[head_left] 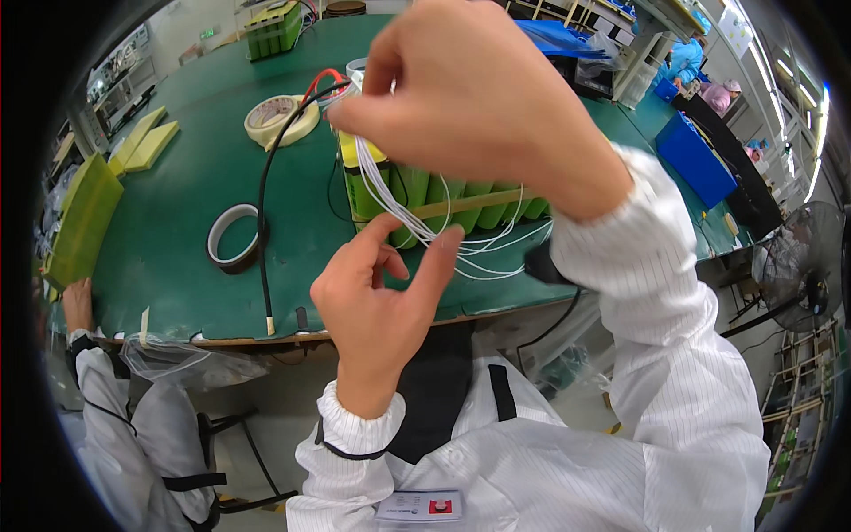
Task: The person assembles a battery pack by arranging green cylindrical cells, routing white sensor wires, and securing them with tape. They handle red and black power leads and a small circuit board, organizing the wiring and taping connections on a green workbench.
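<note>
A battery pack of green cylindrical cells stands at the front of the table, partly hidden by my right hand and banded with tan tape. A bundle of thin white wires runs down its front and fans out to the right. Raised over the pack's left end, my right hand is closed, its fingertips pinched at the top of that bundle. My left hand is below, thumb and forefinger apart on either side of the wires, with nothing gripped between them.
Left of the pack lie a black cable, rolls of cream tape and dark tape. Another person's hand rests by a green block at far left. A blue bin and a fan stand right.
</note>
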The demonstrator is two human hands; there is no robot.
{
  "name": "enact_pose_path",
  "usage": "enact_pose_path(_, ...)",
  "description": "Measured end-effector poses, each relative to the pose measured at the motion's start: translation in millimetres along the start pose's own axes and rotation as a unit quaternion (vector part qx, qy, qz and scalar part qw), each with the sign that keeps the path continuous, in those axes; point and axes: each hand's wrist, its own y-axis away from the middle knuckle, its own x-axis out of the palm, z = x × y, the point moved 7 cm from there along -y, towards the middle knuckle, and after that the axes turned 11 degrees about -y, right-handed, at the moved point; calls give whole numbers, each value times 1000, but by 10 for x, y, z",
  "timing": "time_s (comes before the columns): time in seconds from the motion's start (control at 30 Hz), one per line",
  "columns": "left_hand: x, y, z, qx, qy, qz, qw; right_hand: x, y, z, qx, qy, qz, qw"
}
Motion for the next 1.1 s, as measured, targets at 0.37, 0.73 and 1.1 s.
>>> enact_pose_path(0.37,133,-160,-37,1,-46,7,999,153,-609,-425,202,-44,112,972)
enact_pose_path(0.73,168,-31,-37,68,-170,-23,983,-11,-459,-44,-169,-16,26,985)
enact_pose_path(1.1,190,-72,-48,76,-160,-19,984,235,-222,-225,-120,3,378,918)
